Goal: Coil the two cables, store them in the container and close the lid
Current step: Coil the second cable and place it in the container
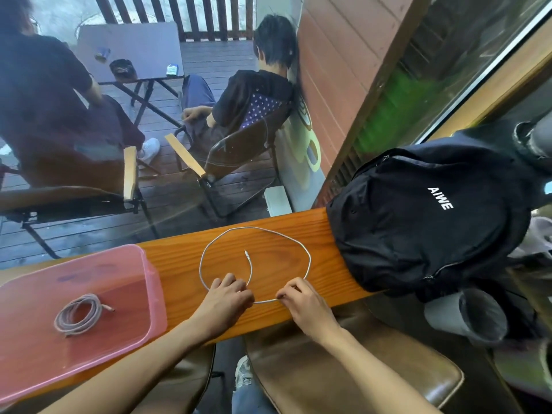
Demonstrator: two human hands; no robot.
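A white cable (254,258) is pinched by both the left hand (230,294) and right hand (298,297), looped on the wooden desk (179,264). A coiled pink cable (80,313) is seen inside the pink container (149,282), left of the hands.

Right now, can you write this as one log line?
step: coiling white cable | left hand: pinching it | right hand: pinching it | pink cable: coiled in container | lid: unseen
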